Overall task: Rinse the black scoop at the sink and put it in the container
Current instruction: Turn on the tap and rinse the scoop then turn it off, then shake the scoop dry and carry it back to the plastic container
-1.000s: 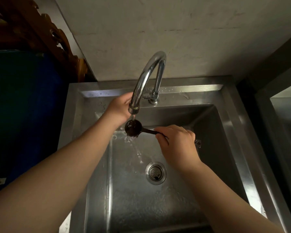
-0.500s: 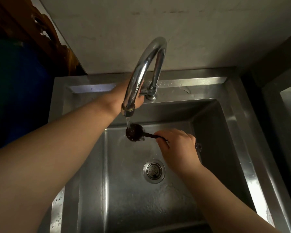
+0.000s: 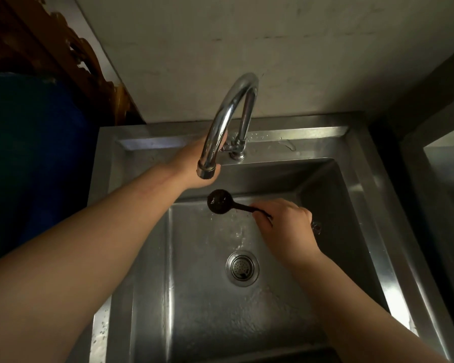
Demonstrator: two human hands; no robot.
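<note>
The black scoop hangs level over the steel sink, its round bowl just below and right of the spout mouth. My right hand is shut on the scoop's thin handle. My left hand reaches behind the curved chrome faucet, and its fingers close around the small tap handle at the faucet base, partly hidden by the spout. No water runs from the spout. No container is in view.
The wet basin has a round drain strainer in the middle and an overflow fitting on its right wall. A plain wall rises behind the sink. Carved wood and a dark blue surface stand to the left.
The water stream that hit the scoop bowl has stopped. My left hand has moved from the spout mouth back to the tap handle. My right hand still holds the scoop in the same spot.
</note>
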